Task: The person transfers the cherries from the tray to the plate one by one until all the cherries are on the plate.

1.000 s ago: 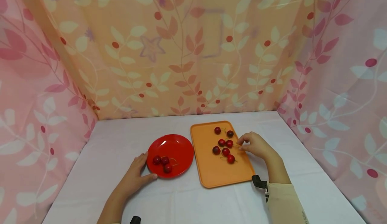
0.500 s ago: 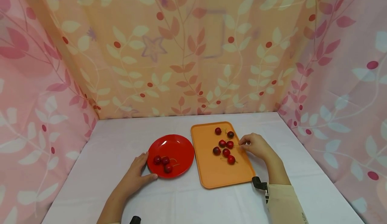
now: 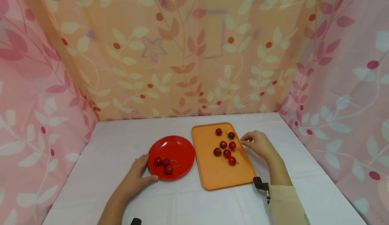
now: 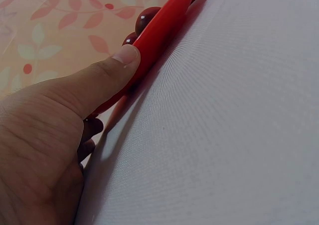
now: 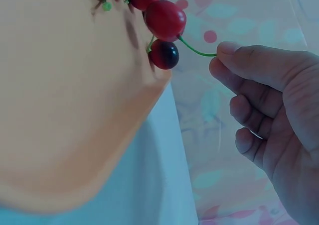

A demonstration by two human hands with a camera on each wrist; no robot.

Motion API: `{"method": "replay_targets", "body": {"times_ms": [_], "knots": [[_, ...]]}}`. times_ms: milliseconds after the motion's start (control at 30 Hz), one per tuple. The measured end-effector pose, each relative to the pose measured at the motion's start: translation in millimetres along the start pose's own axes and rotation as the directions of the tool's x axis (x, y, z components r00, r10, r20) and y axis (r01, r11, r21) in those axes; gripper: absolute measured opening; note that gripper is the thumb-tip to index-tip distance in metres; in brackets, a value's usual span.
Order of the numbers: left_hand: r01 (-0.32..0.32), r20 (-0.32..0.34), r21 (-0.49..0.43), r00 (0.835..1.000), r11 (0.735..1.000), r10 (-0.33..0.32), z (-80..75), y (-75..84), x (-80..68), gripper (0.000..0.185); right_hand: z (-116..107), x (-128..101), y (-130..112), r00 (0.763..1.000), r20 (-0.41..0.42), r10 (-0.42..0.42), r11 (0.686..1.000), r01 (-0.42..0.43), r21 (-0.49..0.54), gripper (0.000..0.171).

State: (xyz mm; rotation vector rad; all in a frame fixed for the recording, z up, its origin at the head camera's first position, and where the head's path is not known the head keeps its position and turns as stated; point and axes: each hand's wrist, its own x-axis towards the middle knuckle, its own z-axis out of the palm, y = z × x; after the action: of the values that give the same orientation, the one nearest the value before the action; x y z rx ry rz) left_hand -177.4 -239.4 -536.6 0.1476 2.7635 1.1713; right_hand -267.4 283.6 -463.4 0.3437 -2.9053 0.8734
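My left hand (image 3: 135,176) lies along the left edge of a red plate (image 3: 179,145), with the thumb (image 4: 127,55) against its rim. Several dark red cherries (image 3: 165,161) with stems sit in the lower left of this plate. Over the right edge of an orange tray (image 3: 212,179), my right hand (image 3: 258,144) pinches the green stem (image 5: 197,51) of a cherry (image 5: 165,20) between thumb and forefinger. That cherry is at the right of the tray's group, close over the tray. Several other cherries (image 3: 227,153) lie around it on the tray.
Plate and tray stand side by side, edges close together, on a white cloth-covered table (image 3: 179,208). Patterned fabric (image 3: 182,49) hangs behind the table and on both sides. A black wrist mount (image 3: 260,183) sits by the right sleeve.
My right hand has shifted slightly right and back, and the pinched cherry has moved a little right, apart from its neighbour. The left hand and plate have stayed in place.
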Motion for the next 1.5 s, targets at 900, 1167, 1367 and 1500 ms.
{"method": "replay_targets", "body": {"times_ms": [900,1167,1367,1500], "knots": [[0.018,0.000,0.003,1.000,1.000,-0.018,0.4,-1.5,0.2,0.116,2.0,0.5,-33.0,0.972,-0.209,-0.105,0.989,0.124,0.077,0.010],[0.026,0.004,0.000,1.000,1.000,-0.026,-1.2,-0.5,0.1,0.116,7.9,2.3,-47.3,0.971,-0.210,-0.116,0.986,0.138,0.089,0.009],[0.015,-0.007,-0.003,1.000,1.000,-0.015,0.5,-0.7,-0.5,0.116,10.6,0.8,-57.3,0.970,-0.204,-0.131,0.982,0.155,0.106,0.009],[0.013,-0.010,0.004,1.000,1.000,-0.013,0.6,0.4,-0.7,0.115,12.2,0.5,-64.4,0.965,-0.214,-0.153,0.975,0.183,0.126,0.007]]}}
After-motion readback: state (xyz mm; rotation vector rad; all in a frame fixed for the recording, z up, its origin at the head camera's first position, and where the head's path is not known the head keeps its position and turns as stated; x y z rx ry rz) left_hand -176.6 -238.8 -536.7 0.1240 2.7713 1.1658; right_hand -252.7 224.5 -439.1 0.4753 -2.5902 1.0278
